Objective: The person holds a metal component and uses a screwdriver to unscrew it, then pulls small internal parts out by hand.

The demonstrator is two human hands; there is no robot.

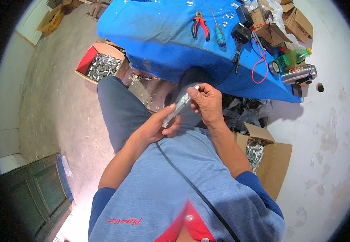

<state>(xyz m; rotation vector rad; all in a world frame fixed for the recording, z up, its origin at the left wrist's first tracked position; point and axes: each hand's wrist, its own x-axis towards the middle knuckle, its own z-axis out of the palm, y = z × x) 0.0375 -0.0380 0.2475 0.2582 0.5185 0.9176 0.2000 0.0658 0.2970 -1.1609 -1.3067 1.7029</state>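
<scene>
Over my lap, my left hand (161,124) grips the lower end of a narrow, pale silvery strip-shaped piece (177,111) between thumb and fingers. The piece slants up to the right. At its upper end, my right hand (208,102) pinches with thumb and forefinger, its other fingers curled. Small light bits show along the strip near the right thumb; whether the right hand also holds a separate small part is too fine to make out. A black cable (183,177) runs down across my shirt from near the left wrist.
Ahead, a blue-covered table (163,40) bears red-handled pliers (200,28), a screwdriver (219,36), black adapters (240,32), a green bottle (294,58) and a steel flask (300,74). A box of metal cylinders (103,66) stands left; a carton of silvery parts (278,161) stands right.
</scene>
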